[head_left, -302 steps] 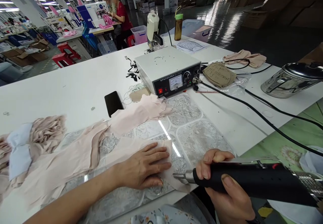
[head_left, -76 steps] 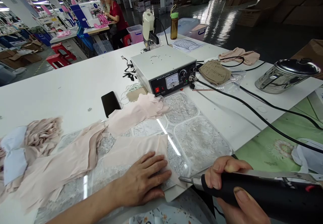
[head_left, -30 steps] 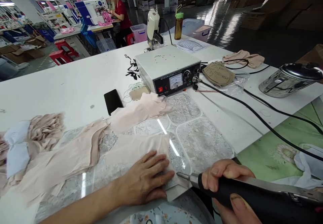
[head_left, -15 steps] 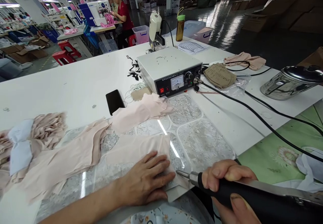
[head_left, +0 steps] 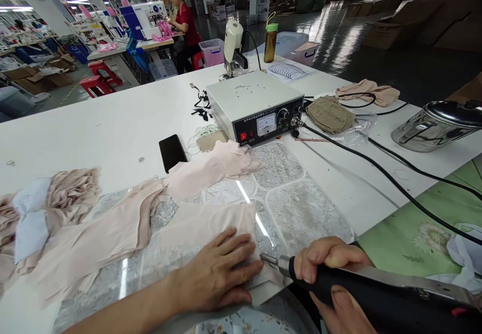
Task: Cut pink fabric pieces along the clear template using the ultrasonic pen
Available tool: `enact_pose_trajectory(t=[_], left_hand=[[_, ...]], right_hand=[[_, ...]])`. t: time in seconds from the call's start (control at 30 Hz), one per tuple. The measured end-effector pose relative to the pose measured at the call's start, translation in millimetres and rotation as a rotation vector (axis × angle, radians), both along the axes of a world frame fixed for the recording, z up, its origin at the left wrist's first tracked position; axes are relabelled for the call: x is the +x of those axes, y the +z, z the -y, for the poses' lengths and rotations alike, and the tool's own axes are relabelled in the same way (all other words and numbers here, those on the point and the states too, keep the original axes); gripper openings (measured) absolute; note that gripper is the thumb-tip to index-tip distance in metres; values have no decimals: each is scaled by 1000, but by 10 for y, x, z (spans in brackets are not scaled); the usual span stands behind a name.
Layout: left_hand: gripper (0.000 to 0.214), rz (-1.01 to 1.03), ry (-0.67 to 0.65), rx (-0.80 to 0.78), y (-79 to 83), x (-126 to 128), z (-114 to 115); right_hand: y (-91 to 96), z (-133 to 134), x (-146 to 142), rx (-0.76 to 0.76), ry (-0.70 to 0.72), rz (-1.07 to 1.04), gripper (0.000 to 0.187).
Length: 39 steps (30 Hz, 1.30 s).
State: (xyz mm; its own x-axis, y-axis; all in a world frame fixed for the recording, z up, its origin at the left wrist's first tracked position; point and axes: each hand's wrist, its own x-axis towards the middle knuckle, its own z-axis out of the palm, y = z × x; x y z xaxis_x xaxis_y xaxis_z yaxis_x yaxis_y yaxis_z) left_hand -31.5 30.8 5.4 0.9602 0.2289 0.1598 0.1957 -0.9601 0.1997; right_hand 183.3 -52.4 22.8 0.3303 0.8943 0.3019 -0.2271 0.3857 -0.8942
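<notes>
In the head view, the left hand lies spread at the lower centre of the frame, palm down on a thin pale pink fabric panel, which rests on a glossy marble-patterned mat. At the lower right, the right hand has its fingers wrapped round a black handheld tool; from where I stand, the slim metal tip sits right beside the left fingertips, over the panel's right-hand edge, though I can't tell whether it meets the cloth. More pink pieces lie in a layered stack at left and a smaller bundle near the centre. Just above that bundle there's a dark smartphone and a white-topped control box with a meter, knobs and a red switch. A black cable leaves the box's front and sweeps off to the right edge, below some brown card templates and a lidded steel pot. It all stands on a white desk. Over in the upper left, a co-worker in red sits at a sewing machine.
</notes>
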Motion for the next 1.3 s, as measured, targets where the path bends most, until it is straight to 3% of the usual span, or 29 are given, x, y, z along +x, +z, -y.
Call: enact_pose_trajectory(t=[0.5, 0.83, 1.3], left_hand=[[48, -16, -7, -33, 12, -12, -14], [51, -80, -45, -17, 54, -14, -44], [53, -88, -23, -101, 63, 7, -34]], right_hand=[[108, 50, 19, -68, 24, -88, 11], [3, 95, 64, -28, 83, -92, 13], [23, 97, 56, -21, 68, -63, 12]])
